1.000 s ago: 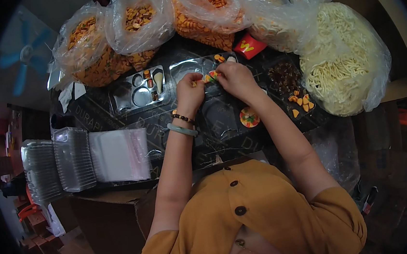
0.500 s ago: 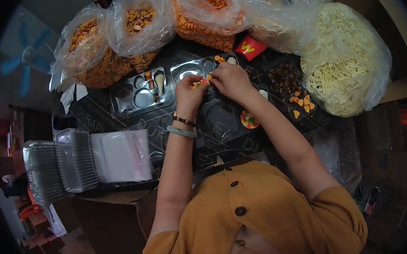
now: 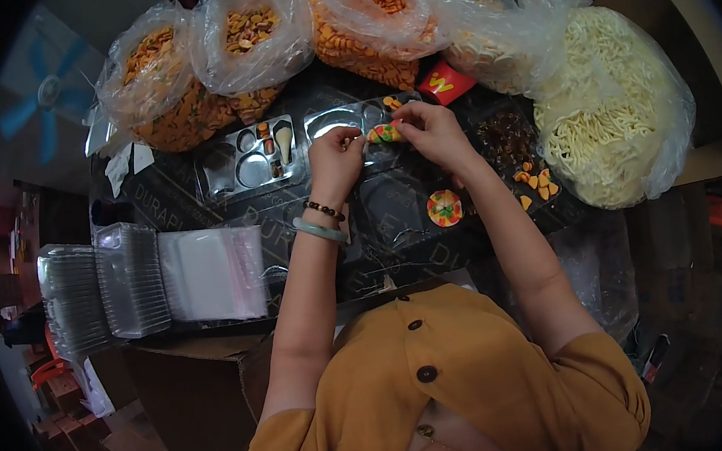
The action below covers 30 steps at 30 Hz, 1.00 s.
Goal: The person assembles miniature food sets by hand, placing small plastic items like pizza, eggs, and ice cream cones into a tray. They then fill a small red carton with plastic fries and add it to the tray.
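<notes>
A toy pizza piece (image 3: 384, 133), half-round with a red, green and yellow top, is held between my two hands above a clear plastic tray (image 3: 331, 123). My left hand (image 3: 338, 160) pinches at its left end, with the fingertips partly hidden. The fingers of my right hand (image 3: 434, 133) are closed on its right end. Small orange pieces (image 3: 391, 102) lie in the tray's far compartment. Nearer to me, a round toy pizza (image 3: 445, 209) lies on the black table covering. To the left, another clear tray (image 3: 217, 169) holds a cream drumstick-shaped piece (image 3: 284, 144) and small brown and orange pieces.
Open plastic bags of orange pieces (image 3: 365, 32) line the back, beside a bag of cream noodle-like strands (image 3: 600, 110). A red fries carton (image 3: 445, 82), dark brown pieces (image 3: 503, 136) and loose orange pieces (image 3: 537, 180) lie right. Stacked clear trays (image 3: 131, 280) and plastic sleeves (image 3: 213, 273) stand left.
My right hand has moved slightly right, away from the left hand. The patterned pizza piece now shows between them. The round pizza on the table is more fully visible.
</notes>
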### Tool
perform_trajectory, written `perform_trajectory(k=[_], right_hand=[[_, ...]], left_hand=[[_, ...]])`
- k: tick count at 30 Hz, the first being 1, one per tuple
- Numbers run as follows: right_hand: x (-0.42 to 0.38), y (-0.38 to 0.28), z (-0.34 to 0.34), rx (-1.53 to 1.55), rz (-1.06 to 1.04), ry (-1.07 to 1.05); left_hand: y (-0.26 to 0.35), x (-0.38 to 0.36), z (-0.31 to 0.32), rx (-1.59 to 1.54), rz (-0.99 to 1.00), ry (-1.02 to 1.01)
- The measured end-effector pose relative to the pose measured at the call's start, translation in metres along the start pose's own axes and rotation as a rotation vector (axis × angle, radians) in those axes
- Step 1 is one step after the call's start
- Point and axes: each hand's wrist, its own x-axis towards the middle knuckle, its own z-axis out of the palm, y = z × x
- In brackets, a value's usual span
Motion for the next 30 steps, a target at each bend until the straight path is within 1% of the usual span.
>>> perform_trajectory(k=[2, 3, 4, 5, 6, 7, 9, 10, 11, 12, 13, 15, 16, 18, 21, 22, 24, 25, 26, 27, 28, 30], right_hand=[[-0.001, 0.004, -0.002, 0.001, 0.038, -0.009], [-0.001, 0.004, -0.004, 0.003, 0.074, -0.014], [-0.003, 0.004, -0.004, 0.002, 0.076, -0.01], [-0.006, -0.001, -0.004, -0.083, 0.056, -0.03], [-0.008, -0.005, -0.004, -0.167, 0.035, -0.048], [-0.008, -0.004, -0.003, -0.167, 0.037, -0.044], [-0.009, -0.002, 0.001, -0.4, -0.07, -0.056], [-0.009, -0.002, 0.003, -0.398, -0.069, -0.056], [-0.008, -0.003, 0.004, -0.47, -0.113, -0.03], [-0.007, -0.003, 0.006, -0.542, -0.157, -0.005], [-0.008, -0.002, 0.008, -0.54, -0.156, -0.006], [-0.008, -0.001, 0.011, -0.626, -0.296, -0.013], [-0.008, -0.002, 0.01, -0.625, -0.297, -0.013], [-0.009, -0.006, 0.007, -0.704, -0.327, -0.079], [-0.009, -0.009, 0.005, -0.702, -0.325, -0.108], [-0.009, -0.009, 0.006, -0.704, -0.325, -0.106], [-0.011, -0.009, 0.009, -0.707, -0.298, -0.028], [-0.011, -0.009, 0.008, -0.708, -0.299, -0.027], [-0.012, -0.011, 0.008, -0.626, -0.279, 0.027], [-0.013, -0.014, 0.008, -0.542, -0.259, 0.078], [-0.014, -0.017, 0.009, -0.541, -0.261, 0.075], [-0.015, -0.026, 0.014, -0.084, -0.204, 0.059]], left_hand=[[0.007, 0.003, 0.002, 0.256, 0.185, 0.053], [0.008, 0.005, 0.004, 0.254, 0.187, 0.051], [0.008, 0.008, 0.006, 0.338, 0.2, 0.027], [0.009, 0.01, 0.008, 0.423, 0.214, 0.004], [0.008, 0.012, 0.01, 0.423, 0.217, -0.001], [0.004, 0.013, 0.012, 0.444, 0.191, -0.002], [0.004, 0.014, 0.013, 0.468, 0.163, -0.005], [0.003, 0.015, 0.014, 0.468, 0.138, -0.005], [0.003, 0.015, 0.014, 0.468, 0.112, -0.002], [0.003, 0.016, 0.014, 0.47, 0.109, -0.002], [0.002, 0.017, 0.014, 0.479, 0.11, 0.004], [0.004, 0.017, 0.014, 0.487, 0.115, 0.012], [0.006, 0.016, 0.013, 0.482, 0.109, 0.008], [0.006, 0.015, 0.013, 0.479, 0.104, 0.004], [0.005, 0.017, 0.012, 0.466, 0.117, 0.014], [0.005, 0.017, 0.011, 0.473, 0.1, -0.007], [0.004, 0.019, 0.011, 0.478, 0.086, -0.028], [0.0, 0.02, 0.012, 0.156, -0.03, -0.012], [0.002, 0.02, 0.01, -0.166, -0.146, 0.005], [0.007, 0.023, 0.001, -0.585, -0.372, -0.123], [0.006, 0.024, -0.001, -0.586, -0.373, -0.12], [0.006, 0.024, -0.004, -1.121, -0.474, -0.158]])
